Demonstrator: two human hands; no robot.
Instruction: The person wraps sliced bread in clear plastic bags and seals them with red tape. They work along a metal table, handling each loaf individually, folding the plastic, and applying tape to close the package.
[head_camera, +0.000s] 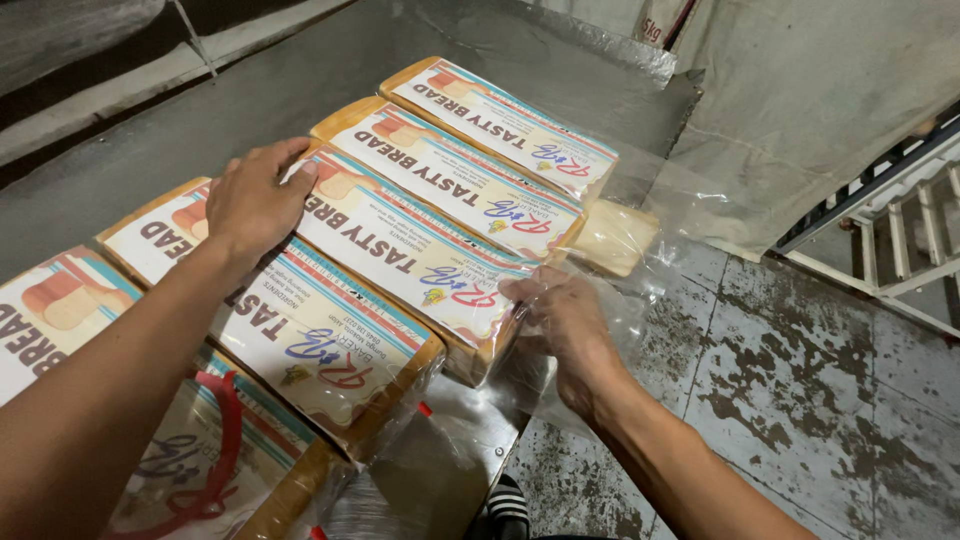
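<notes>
Fingers of the right hand (565, 325) curl around the loose clear plastic end of a bagged bread loaf (405, 255), pinching the wrap just at the near end of the loaf, at the edge of the metal table (300, 80). The left hand (250, 200) lies flat and open, palm down, on the far end of that same loaf, its fingers spread over the printed label and partly reaching onto the neighbouring loaf in front (290, 325). So the loaf is held between the two hands, one pressing on top, the other gripping the bag's open tail.

This loaf sits in the middle of a row of wrapped loaves lying side by side and touching on the table. Beyond it are two more loaves (455, 175) and (505, 125), both with their labels up. Nearer the camera, another loaf (55, 315) shows at the left edge, and below it a bag with a red tie (215, 450) lying across it.

One plain slice-end (615, 235) shows through crumpled clear plastic past the row's right side. To the right, the stained concrete floor (800, 380) lies below the table, with a white metal rack (900, 240) and a grey tarp (800, 90) behind.
</notes>
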